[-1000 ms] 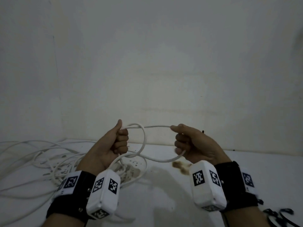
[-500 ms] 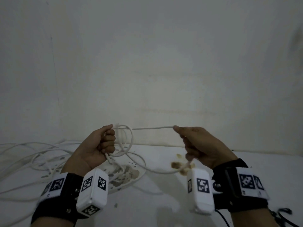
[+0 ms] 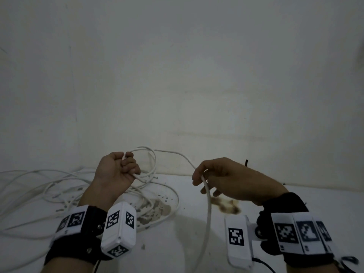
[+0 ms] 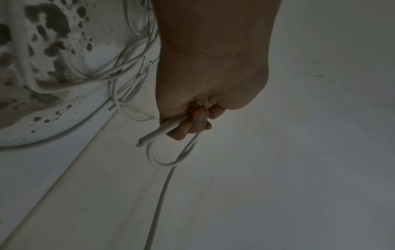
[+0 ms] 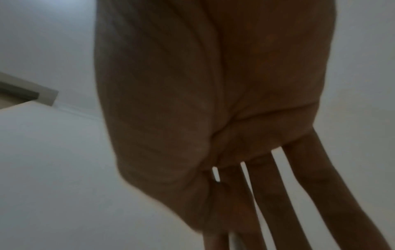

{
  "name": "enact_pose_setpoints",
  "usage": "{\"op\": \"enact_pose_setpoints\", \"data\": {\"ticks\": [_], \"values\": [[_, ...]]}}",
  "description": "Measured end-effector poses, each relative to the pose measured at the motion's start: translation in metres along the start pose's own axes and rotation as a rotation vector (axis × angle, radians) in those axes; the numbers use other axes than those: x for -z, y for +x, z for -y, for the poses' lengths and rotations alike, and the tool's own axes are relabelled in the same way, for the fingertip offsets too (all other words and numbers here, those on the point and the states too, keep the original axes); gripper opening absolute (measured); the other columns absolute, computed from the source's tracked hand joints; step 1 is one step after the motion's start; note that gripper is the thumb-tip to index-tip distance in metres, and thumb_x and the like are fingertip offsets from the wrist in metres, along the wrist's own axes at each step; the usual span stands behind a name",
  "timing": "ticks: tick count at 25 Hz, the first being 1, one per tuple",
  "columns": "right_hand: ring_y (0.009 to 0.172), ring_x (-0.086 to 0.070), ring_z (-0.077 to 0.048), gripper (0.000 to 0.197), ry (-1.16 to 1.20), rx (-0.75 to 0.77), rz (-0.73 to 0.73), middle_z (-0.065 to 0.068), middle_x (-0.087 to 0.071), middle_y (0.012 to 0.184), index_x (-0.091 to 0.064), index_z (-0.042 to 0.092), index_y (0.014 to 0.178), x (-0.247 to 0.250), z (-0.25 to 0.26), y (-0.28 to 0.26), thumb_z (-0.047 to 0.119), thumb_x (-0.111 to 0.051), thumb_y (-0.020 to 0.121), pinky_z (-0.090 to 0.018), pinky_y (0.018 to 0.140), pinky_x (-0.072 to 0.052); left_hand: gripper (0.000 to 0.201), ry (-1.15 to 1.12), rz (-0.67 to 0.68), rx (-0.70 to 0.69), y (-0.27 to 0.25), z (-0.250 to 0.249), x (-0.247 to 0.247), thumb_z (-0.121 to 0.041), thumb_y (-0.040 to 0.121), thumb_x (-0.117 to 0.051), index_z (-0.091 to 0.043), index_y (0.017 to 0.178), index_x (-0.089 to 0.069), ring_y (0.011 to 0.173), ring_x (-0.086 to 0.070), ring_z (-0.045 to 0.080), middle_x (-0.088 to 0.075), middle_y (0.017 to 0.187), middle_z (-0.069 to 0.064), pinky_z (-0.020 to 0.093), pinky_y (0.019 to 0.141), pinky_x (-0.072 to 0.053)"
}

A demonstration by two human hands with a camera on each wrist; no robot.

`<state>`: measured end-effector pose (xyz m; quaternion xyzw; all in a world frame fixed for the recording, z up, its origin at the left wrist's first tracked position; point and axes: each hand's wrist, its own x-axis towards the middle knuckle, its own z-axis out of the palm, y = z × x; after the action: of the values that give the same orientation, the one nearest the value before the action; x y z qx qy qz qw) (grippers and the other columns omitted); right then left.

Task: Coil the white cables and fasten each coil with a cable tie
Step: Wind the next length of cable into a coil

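A white cable (image 3: 206, 209) is partly wound into a small coil (image 3: 152, 162) that my left hand (image 3: 118, 172) grips in its curled fingers above the table. In the left wrist view the left hand (image 4: 192, 121) holds the strands, with the cut cable end (image 4: 142, 143) and a small loop (image 4: 164, 162) sticking out. From the coil the cable arcs right to my right hand (image 3: 199, 182), runs between thumb and fingers, then drops toward me. The right wrist view shows the fingers (image 5: 275, 194) straight and spread.
A heap of loose white cables (image 3: 39, 186) covers the table's left side, partly over a stained round white plate (image 3: 173, 209). A brown stain (image 3: 226, 205) lies under my right hand. Black ties (image 3: 350, 261) show at the bottom right. A pale wall (image 3: 197, 75) stands close behind.
My left hand has shifted left and turned palm-up with another loop in the coil. My right hand has let its pinch go and slid along the cable, which now hangs down.
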<state>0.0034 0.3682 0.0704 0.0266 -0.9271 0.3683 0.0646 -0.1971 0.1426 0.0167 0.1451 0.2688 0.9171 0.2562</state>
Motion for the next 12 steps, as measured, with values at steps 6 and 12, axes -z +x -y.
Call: {"op": "enact_pose_setpoints", "data": {"ticks": [6,12], "values": [[0.079,-0.070,-0.005,0.031,-0.294,0.000,-0.157,0.018,-0.065,0.097,-0.069,0.036,0.097,-0.002,-0.027,0.007,0.027,-0.087,0.073,-0.028,0.083,-0.058,0.058,-0.036,0.130,0.002,0.006,0.002,-0.005,0.003,0.031,-0.088,-0.010,0.073,-0.052,0.045,-0.036,0.012,-0.036,0.060,-0.004,0.027,0.046,-0.045],[0.085,-0.070,-0.001,0.030,-0.169,0.052,-0.374,0.009,-0.076,0.091,-0.078,0.027,0.097,-0.003,-0.045,0.013,0.047,-0.055,0.097,-0.022,0.075,-0.054,0.035,-0.153,0.080,0.040,0.008,0.007,0.008,0.008,0.057,-0.080,-0.002,0.080,-0.055,0.051,-0.045,0.014,-0.042,0.066,0.001,0.033,0.057,-0.056]]}}
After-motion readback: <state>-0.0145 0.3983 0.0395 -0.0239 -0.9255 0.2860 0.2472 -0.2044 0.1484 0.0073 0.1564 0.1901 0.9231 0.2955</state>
